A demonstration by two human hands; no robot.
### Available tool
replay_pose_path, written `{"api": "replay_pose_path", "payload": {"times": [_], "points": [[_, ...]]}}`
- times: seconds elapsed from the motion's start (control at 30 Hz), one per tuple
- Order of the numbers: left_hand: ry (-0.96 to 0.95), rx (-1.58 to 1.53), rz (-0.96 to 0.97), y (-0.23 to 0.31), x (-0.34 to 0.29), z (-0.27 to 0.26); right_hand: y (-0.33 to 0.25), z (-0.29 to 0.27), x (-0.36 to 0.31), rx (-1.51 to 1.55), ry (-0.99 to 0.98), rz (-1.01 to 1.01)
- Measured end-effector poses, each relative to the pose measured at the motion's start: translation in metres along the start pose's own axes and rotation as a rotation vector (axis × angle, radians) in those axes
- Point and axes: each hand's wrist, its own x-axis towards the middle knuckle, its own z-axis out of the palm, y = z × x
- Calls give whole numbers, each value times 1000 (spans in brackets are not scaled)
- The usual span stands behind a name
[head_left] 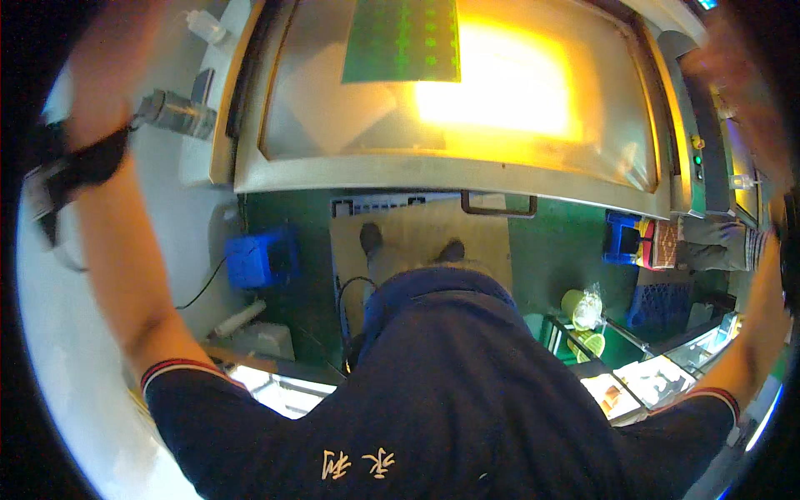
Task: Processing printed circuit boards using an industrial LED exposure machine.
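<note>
Both my arms are raised and spread wide. My left hand (112, 58) is a blur at the upper left, beside a grey cylindrical bottle (179, 114); its fingers are too smeared to read. A dark strap-on device (92, 171) sits around my left wrist. Over at the upper right, my right hand (737, 75) is also blurred and dim, near the right side of the machine. Between them, a green sheet with a printed pattern (400, 50) lies on the machine's glowing yellow, glossy bed (350, 125). I cannot make out anything held in either hand.
A metal frame (367, 177) with a dark handle (500, 212) edges the bed in front of me. A clear bottle (204, 27) stands at the far left. Blue stools (258, 258) are on the green floor, and yellowish bins (575, 308) stand behind at the right.
</note>
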Motion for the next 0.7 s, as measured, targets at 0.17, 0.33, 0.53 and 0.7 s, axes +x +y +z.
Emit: {"api": "replay_pose_path", "payload": {"times": [0.17, 0.33, 0.53, 0.7], "points": [[50, -599, 19, 171, -19, 88, 20, 227, -11, 335, -220, 27], [-252, -919, -288, 238, -81, 146, -8, 365, -101, 775, -283, 396], [-560, -1370, -597, 343, -157, 197, -54, 531, -159, 948, -537, 607], [-900, -1688, -1159, 384, -226, 203, -32, 654, -156, 385, -224, 965]]}}
